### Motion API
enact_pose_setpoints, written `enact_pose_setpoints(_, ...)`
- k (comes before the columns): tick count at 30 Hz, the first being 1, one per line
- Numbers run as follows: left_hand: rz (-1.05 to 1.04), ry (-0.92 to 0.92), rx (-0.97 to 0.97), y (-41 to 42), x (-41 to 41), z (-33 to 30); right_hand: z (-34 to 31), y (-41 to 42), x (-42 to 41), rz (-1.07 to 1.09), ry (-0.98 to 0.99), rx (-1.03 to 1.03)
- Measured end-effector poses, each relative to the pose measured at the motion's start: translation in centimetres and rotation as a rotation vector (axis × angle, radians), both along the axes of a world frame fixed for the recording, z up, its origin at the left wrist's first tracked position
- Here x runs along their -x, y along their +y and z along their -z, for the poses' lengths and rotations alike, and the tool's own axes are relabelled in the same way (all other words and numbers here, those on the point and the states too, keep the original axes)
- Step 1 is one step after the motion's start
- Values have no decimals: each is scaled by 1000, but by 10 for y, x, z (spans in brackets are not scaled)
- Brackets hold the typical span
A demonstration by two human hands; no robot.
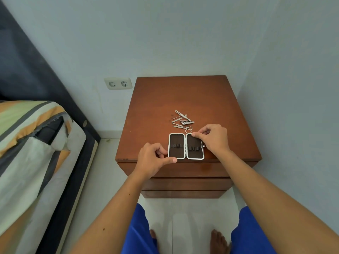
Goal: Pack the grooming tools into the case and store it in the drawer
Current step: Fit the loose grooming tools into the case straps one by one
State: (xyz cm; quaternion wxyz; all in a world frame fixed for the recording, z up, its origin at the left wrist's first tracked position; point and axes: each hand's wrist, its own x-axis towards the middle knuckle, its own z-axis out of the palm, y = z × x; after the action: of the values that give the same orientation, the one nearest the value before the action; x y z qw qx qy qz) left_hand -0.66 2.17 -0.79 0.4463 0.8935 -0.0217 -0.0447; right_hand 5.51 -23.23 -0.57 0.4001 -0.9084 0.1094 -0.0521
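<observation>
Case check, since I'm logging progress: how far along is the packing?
Done: the case lies open on the nightstand. In hand: the left hand and right hand hold its edges. Left: the grooming tools lie loose behind it, loops empty; drawers shut.

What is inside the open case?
The case lies open: dark lining and small elastic loops, with no tools in them. The right hand covers its far right corner, so that part is hidden.

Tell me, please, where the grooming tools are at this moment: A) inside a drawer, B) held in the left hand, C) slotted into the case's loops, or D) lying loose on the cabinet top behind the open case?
D: the grooming tools lie in a loose heap on the cabinet top just behind the open case, whose loops look empty.
</observation>
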Motion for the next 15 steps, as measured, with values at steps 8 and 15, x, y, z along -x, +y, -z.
enact_pose_setpoints(8, 8, -36, -2, 0, 2, 1, 3, -3, 5, -37, -56, -24)
enact_pose_setpoints(15, 34, -27, -4, 7, -3, -4, -2, -7, 5, -93, -109, -44)
